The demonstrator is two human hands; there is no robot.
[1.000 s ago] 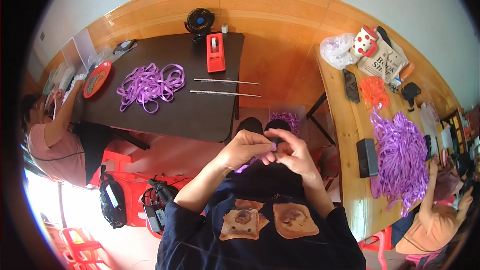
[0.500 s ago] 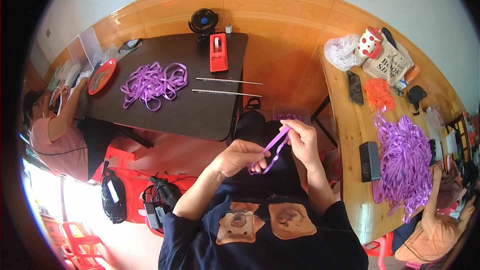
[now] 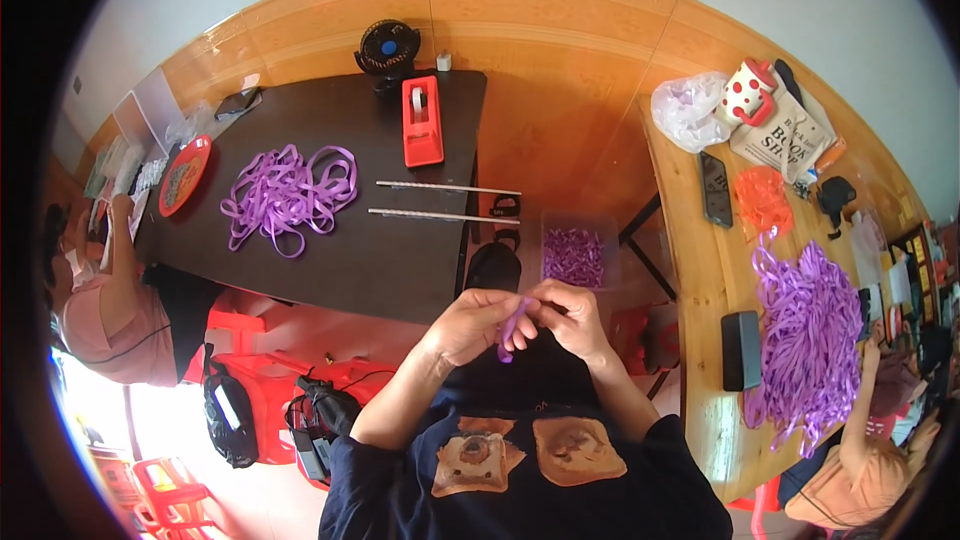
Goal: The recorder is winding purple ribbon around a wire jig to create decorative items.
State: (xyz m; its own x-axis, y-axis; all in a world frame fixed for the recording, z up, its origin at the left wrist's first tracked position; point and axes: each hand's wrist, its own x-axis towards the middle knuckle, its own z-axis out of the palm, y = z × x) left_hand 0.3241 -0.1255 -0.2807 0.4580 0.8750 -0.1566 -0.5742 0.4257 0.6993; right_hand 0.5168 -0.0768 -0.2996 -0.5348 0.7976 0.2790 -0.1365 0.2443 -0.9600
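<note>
A short length of purple ribbon (image 3: 511, 328) is pinched between my two hands above my lap. My left hand (image 3: 474, 326) grips it with thumb and fingers, and an end droops below the fingertips. My right hand (image 3: 570, 318) has closed its fingertips on the ribbon close beside the left; its exact hold is partly hidden. On the dark table to the left lies a loose heap of purple ribbon (image 3: 285, 190). Two thin rods (image 3: 445, 216) rest side by side at that table's right edge.
A red tape dispenser (image 3: 422, 122) and black fan (image 3: 388, 48) stand on the dark table. A clear bin (image 3: 574, 258) of purple pieces sits on the floor. The wooden table holds a large purple ribbon pile (image 3: 808, 340), a dark box (image 3: 741, 351) and phone (image 3: 715, 188). Other people work at both sides.
My hands have come together, and the ribbon stretched between them is now bunched at the fingertips. My right hand has moved down and left, uncovering the bin. The view has shifted slightly.
</note>
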